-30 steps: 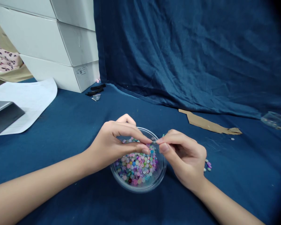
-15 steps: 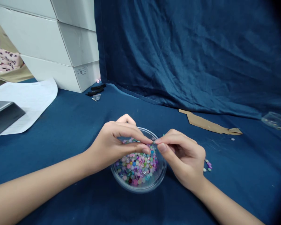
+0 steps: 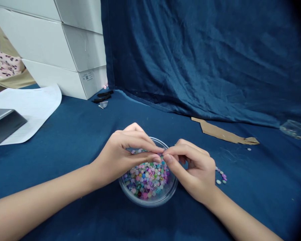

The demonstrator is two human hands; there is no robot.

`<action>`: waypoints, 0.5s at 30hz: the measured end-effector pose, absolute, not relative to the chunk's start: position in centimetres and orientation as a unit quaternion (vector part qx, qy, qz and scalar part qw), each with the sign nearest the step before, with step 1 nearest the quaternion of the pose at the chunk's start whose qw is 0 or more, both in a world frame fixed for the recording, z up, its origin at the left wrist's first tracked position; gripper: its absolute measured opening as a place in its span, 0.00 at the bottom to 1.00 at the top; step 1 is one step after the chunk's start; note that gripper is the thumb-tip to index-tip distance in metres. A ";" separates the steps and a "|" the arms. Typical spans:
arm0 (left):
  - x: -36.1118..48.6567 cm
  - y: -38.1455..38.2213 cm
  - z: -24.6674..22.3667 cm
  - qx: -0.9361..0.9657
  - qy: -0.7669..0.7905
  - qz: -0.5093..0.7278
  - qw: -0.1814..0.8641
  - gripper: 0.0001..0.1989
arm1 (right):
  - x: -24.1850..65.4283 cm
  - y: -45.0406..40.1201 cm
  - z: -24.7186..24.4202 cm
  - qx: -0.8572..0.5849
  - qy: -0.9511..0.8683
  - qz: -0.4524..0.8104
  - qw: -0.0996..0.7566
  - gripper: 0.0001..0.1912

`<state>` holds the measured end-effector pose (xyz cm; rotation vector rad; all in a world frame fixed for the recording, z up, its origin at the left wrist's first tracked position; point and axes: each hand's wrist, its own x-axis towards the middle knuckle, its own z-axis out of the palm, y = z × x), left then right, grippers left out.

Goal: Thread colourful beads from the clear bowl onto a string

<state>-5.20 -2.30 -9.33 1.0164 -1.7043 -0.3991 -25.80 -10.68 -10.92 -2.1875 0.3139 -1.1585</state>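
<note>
A clear round bowl (image 3: 150,203) holds many small coloured beads (image 3: 147,180), pink, purple, blue, white and green. Above its rim, my left hand (image 3: 129,154) pinches thumb and forefinger together. My right hand (image 3: 194,167) meets it at the fingertips, also in a pinch, over the bowl's right rear part. Whatever sits between the fingertips is too small and hidden to name. Just right of my right hand, a short row of purple and white beads (image 3: 223,176) lies on the blue cloth.
White boxes (image 3: 45,43) are stacked at the back left, beside paper (image 3: 35,110) and a dark device (image 3: 5,125). Torn cardboard (image 3: 223,133) and a clear bag (image 3: 294,129) lie at the right. Black strips (image 3: 102,97) lie near the boxes. A blue curtain (image 3: 203,57) hangs behind.
My right hand has shifted slightly left, its fingertips now against those of my left hand. More of the bead row shows beside it. My left hand has barely moved.
</note>
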 end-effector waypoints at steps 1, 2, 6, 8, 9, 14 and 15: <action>-5.2 -2.3 -9.3 0.429 -0.714 -0.167 0.528 0.10 | -25.8 -10.7 -10.9 -0.834 0.118 -0.438 0.315 0.04; -5.2 -2.3 -9.4 0.433 -0.713 -0.166 0.526 0.09 | -25.7 -10.7 -11.0 -0.835 0.118 -0.436 0.313 0.04; -5.2 -2.2 -9.5 0.454 -0.699 -0.173 0.524 0.08 | -25.6 -10.7 -11.1 -0.837 0.119 -0.435 0.309 0.03; -5.2 -2.2 -9.5 0.460 -0.693 -0.180 0.524 0.08 | -25.5 -10.7 -11.1 -0.839 0.117 -0.430 0.313 0.04; -5.2 -2.2 -9.5 0.463 -0.692 -0.183 0.523 0.08 | -25.5 -10.8 -11.1 -0.839 0.117 -0.427 0.316 0.04; -5.2 -2.2 -9.3 0.460 -0.695 -0.182 0.521 0.10 | -25.6 -10.7 -11.1 -0.836 0.118 -0.415 0.339 0.03; -5.2 -2.2 -9.3 0.459 -0.696 -0.181 0.522 0.10 | -25.6 -10.8 -11.1 -0.835 0.118 -0.413 0.343 0.03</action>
